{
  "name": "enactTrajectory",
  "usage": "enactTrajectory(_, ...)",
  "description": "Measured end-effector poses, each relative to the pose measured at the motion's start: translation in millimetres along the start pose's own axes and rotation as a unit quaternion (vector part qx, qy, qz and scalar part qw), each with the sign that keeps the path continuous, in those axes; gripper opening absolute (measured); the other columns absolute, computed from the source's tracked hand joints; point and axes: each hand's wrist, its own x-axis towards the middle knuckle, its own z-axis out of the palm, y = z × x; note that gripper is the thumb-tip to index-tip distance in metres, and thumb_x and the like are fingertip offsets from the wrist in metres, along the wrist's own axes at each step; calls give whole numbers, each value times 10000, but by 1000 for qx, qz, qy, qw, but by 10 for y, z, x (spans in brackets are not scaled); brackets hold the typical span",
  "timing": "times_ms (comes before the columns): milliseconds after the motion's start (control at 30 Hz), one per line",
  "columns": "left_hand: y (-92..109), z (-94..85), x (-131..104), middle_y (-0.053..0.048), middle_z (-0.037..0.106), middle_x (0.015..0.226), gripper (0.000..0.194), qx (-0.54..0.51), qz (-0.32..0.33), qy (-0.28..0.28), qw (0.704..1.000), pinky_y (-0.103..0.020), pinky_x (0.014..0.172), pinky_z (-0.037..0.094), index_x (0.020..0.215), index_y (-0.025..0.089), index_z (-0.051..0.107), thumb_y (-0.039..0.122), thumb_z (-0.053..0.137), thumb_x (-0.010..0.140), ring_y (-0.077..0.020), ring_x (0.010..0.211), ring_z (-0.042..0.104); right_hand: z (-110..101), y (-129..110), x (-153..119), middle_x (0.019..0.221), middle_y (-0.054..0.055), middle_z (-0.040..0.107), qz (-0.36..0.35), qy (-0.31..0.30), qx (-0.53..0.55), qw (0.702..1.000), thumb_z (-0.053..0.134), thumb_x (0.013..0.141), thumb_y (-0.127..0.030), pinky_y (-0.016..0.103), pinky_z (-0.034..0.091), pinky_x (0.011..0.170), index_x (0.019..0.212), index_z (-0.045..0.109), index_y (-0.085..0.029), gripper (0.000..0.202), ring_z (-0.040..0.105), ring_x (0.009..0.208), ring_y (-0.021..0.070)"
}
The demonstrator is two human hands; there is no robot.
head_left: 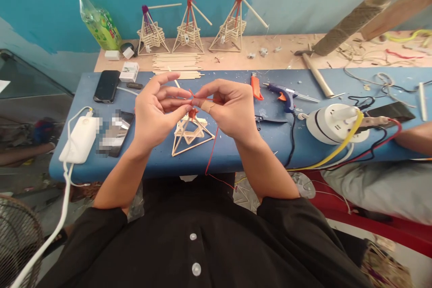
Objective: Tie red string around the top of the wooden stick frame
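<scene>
One frame (193,146) of thin rods stands on the blue table (162,162), its top bound by a red wrap (193,113). Directly over the frame, the right hand (232,108) pinches red thread (211,150) between thumb and forefinger, with no gap to be seen; the left hand (153,108) has its thumb brought up against its fingertips on the same thread, the forefinger lifted clear. Neither hand appears to grasp the frame itself, though the fingers hide part of its top. On the frame's right side, the thread drops past the table's edge. Being slim wood, the frame should be very light, so a pull on the thread could easily drag or tip it. The rods look stiff but easily snapped, and the joints are likely weaker than the rods, so squeezing the stacked middle seems unwise. The better hold is probably at the wrap, or low on a base rod for steadying. The thread looks soft and limp, so a pinch close to the frame's top should give most control. Behind the frame, three similar frames (189,33) would need the same gentle touch; the glue gun (288,102) lies well to its right.
</scene>
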Motion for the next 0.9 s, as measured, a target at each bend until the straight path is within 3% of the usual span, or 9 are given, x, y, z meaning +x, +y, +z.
enactTrajectory(133, 12, 4, -41, -33, 824, 1032, 641, 18, 16, 8, 1000, -336, 868, 738, 1360, 258, 666, 233, 953, 787, -212, 869, 845, 1, -21, -37, 832, 17, 757, -33, -6, -53, 998, 814, 886, -272, 327, 418, 629, 873, 851, -238, 52, 478, 659, 136)
enactTrajectory(267, 16, 16, -47, -30, 812, 1020, 564, 39, 51, 24, 998, -335, 900, 723, 1336, 245, 675, 228, 911, 825, -198, 913, 826, -16, -103, -68, 890, 46, 767, -75, -34, -131, 988, 715, 925, -186, 365, 488, 759, 876, 840, -232, 142, 596, 777, 188)
enactTrajectory(367, -22, 36, -43, -4, 789, 973, 488, 40, 83, 35, 995, -303, 871, 709, 1281, 245, 673, 206, 887, 844, -174, 900, 813, -35, -188, -47, 916, 47, 755, -50, -59, -153, 985, 693, 907, -130, 361, 484, 799, 859, 782, -206, 126, 614, 825, 190)
enactTrajectory(533, -168, 93, -50, 78, 702, 814, 569, 24, 137, 77, 987, -276, 810, 702, 1274, 283, 596, 200, 926, 817, -132, 773, 777, -25, -216, 63, 819, 33, 735, 131, -167, 2, 977, 637, 995, -176, 300, 485, 730, 880, 702, -171, 132, 611, 746, 141)
enactTrajectory(633, -205, 121, -75, 75, 711, 811, 557, 18, 150, 86, 985, -278, 795, 704, 1237, 277, 606, 210, 950, 804, -132, 763, 775, -6, -148, 106, 794, 27, 722, 199, -179, 99, 958, 690, 987, -219, 258, 479, 680, 861, 686, -163, 137, 602, 720, 115)
enactTrajectory(767, -196, 131, -120, 28, 778, 880, 448, 14, 162, 82, 983, -257, 718, 684, 1186, 259, 661, 195, 931, 835, -150, 808, 806, 10, -74, 104, 767, 6, 694, 210, -163, 176, 948, 772, 918, -246, 240, 487, 650, 835, 669, -172, 152, 606, 694, 102)
enactTrajectory(900, -217, 133, -147, 28, 791, 892, 417, 9, 148, 85, 985, -332, 753, 692, 1191, 299, 664, 271, 935, 875, -188, 822, 818, 16, -62, 93, 799, 3, 702, 175, -142, 195, 955, 794, 875, -236, 247, 514, 662, 876, 698, -172, 115, 636, 702, 101)
